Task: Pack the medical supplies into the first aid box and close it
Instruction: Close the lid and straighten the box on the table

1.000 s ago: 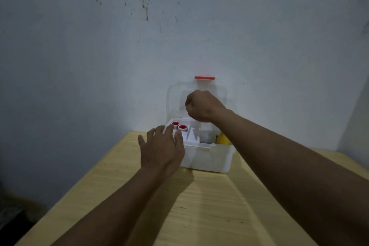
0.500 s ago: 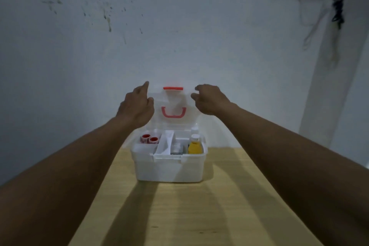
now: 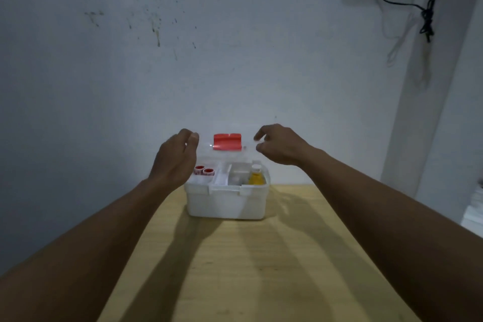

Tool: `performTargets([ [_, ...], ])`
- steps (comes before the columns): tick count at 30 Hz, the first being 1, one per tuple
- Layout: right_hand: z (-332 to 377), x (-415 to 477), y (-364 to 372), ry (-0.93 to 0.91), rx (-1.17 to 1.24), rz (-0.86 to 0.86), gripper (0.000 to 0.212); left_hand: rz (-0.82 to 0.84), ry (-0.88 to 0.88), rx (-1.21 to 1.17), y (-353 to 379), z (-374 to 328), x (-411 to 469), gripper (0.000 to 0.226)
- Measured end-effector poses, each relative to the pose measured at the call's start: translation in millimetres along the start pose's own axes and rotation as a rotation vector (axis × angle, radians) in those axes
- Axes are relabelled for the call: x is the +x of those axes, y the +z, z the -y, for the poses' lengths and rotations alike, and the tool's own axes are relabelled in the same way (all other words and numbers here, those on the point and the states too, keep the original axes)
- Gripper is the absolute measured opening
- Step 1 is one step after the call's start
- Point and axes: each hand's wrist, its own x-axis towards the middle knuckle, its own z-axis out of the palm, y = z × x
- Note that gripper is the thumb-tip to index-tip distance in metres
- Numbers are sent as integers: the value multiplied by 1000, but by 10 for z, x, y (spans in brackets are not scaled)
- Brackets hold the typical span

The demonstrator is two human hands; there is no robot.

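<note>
Hands, left [image 3: 174, 162] and right [image 3: 281, 144], pinch the clear lid [image 3: 227, 150] half-lowered over the stocked first aid box [image 3: 226, 201]; only latching seemingly remains.

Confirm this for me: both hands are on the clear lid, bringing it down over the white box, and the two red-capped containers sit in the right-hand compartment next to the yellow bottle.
One detail is wrong. The head view shows the two red-capped containers in the left-hand compartment of the white box, apart from the yellow bottle, which stands at the right end. The rest holds: the left hand and right hand are on the clear lid.
</note>
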Motion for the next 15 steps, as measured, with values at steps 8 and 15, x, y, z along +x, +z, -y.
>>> performTargets([
  [8, 108, -277, 432, 69, -72, 58, 55, 105, -65, 32, -5, 71, -436, 35],
  [15, -11, -414, 756, 52, -124, -39, 83, 189, -69, 1, 111, 93, -571, 64],
])
